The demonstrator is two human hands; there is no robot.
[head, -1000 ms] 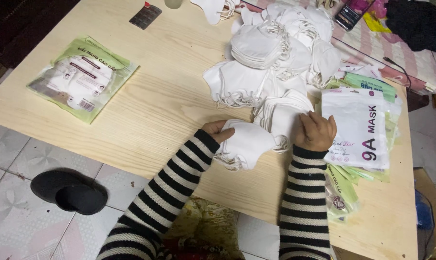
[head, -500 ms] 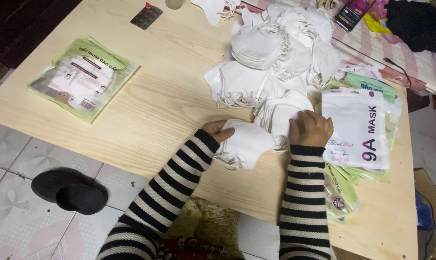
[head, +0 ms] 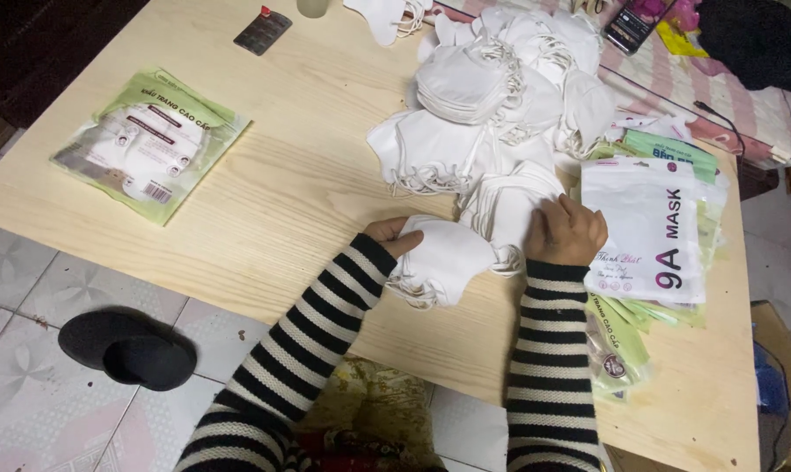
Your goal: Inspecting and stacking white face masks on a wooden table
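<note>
My left hand (head: pixel 390 236) grips a small stack of white face masks (head: pixel 442 260) lying on the wooden table (head: pixel 291 201), thumb on its top edge. My right hand (head: pixel 566 229) rests palm down on another fanned bunch of white masks (head: pixel 500 205) just to the right, fingers curled over them. Both arms wear black-and-white striped sleeves. A large heap of loose white masks (head: pixel 492 96) spreads across the table behind my hands.
White and green printed mask pouches (head: pixel 653 232) are stacked right of my right hand. A filled green pouch (head: pixel 151 144) lies at the table's left. A dark remote (head: pixel 263 30) and a phone (head: pixel 631 24) lie at the far edge. A black slipper (head: pixel 124 350) sits on the tiled floor.
My right hand has slid slightly left over the fanned masks. The left hand and its stack have hardly moved.
</note>
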